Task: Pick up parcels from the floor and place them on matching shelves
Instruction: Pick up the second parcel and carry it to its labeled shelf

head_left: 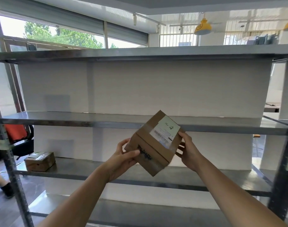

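A brown cardboard parcel (154, 145) with a pale green label and a white shipping sticker is held tilted in the air in front of a metal shelving unit. My left hand (123, 157) grips its lower left corner, thumb on the front face. My right hand (188, 149) holds its right side. The parcel hangs between the middle shelf (74, 120) and the lower shelf (84, 169), touching neither. A second taped parcel (39, 161) lies at the left end of the lower shelf.
The top shelf (140, 52) runs across at eye height. Dark uprights stand at left (10, 161) and right (284, 169). A person's leg and shoe (7, 189) and a chair with an orange back (17, 133) are at the far left.
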The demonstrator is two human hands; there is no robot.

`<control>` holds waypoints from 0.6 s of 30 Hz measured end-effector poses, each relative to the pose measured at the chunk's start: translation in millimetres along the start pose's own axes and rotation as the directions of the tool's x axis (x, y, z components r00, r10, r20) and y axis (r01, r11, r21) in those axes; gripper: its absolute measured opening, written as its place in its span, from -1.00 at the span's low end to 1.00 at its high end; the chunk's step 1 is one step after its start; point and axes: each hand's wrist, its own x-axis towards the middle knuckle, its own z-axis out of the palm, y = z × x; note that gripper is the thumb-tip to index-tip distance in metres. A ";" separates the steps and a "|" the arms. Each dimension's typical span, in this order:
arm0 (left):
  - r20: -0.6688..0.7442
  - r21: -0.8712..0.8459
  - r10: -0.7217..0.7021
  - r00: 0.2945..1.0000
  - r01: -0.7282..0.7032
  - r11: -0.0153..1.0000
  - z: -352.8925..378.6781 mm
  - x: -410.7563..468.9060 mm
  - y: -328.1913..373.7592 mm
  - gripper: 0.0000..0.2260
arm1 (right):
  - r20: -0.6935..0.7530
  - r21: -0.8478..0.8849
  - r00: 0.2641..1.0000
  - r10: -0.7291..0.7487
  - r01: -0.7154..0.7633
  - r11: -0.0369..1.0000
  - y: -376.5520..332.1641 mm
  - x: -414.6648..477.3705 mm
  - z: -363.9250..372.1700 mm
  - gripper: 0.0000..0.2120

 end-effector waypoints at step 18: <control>-0.179 0.040 0.223 0.958 -0.219 0.975 45.4 16.4 7.2 -0.50 | 0.017 -0.041 0.999 0.040 -0.040 0.998 0.8 -20.5 -24.3 -0.47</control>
